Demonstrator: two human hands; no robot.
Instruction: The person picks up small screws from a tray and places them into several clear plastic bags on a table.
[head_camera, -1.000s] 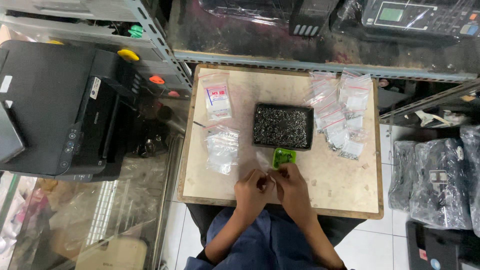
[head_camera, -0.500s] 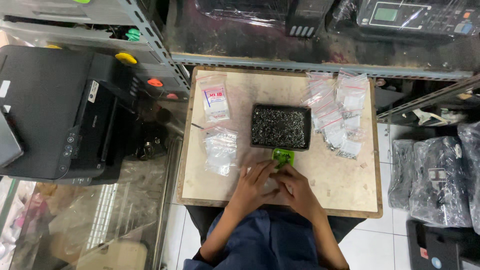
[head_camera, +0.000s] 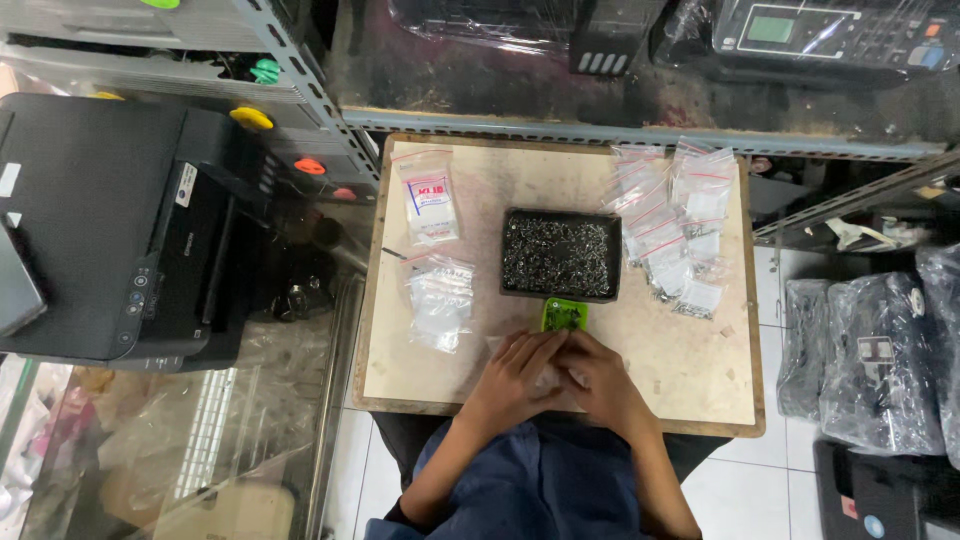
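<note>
My left hand (head_camera: 512, 376) and my right hand (head_camera: 602, 380) meet at the near edge of a small beige table (head_camera: 690, 370). Between them they pinch a small clear plastic bag (head_camera: 552, 376), mostly hidden by the fingers. Just beyond the fingertips sits a small green container (head_camera: 564, 315) with tiny metal parts in it. Behind that is a black tray (head_camera: 560, 254) full of small screws.
A pile of filled clear zip bags (head_camera: 672, 225) lies at the table's right. Empty zip bags (head_camera: 438, 300) and a labelled pack (head_camera: 429, 198) lie at the left. A black printer (head_camera: 110, 235) stands to the left, metal shelving (head_camera: 640, 135) behind, wrapped black items (head_camera: 870, 350) at right.
Both hands have slid a little toward the near table edge and closed together over the small bag. The view has shifted slightly.
</note>
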